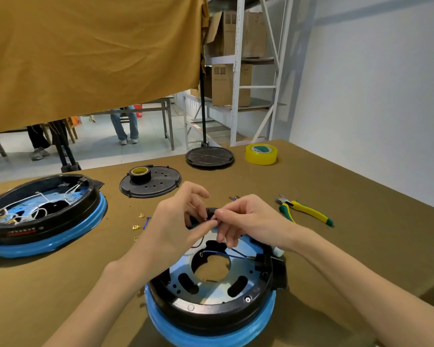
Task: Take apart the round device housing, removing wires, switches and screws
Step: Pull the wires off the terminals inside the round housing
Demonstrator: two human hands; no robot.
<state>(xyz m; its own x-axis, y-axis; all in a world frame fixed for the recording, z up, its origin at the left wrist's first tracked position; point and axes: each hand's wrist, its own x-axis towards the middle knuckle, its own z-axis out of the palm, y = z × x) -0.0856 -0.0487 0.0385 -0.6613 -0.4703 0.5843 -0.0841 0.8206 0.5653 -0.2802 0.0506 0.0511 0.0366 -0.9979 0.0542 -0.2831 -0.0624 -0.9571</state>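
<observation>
Both the left hand (pixel 176 216) and right hand (pixel 243 219) pinch a small part above the round housing (pixel 211 309); ease it free without yanking the blue wire (pixel 226 254).

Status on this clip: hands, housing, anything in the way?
Both hands, left hand and right hand, pinching a small black part at the near housing far rim. Blue wire still attached inside. Pliers idle to the right; nothing blocking.
</observation>
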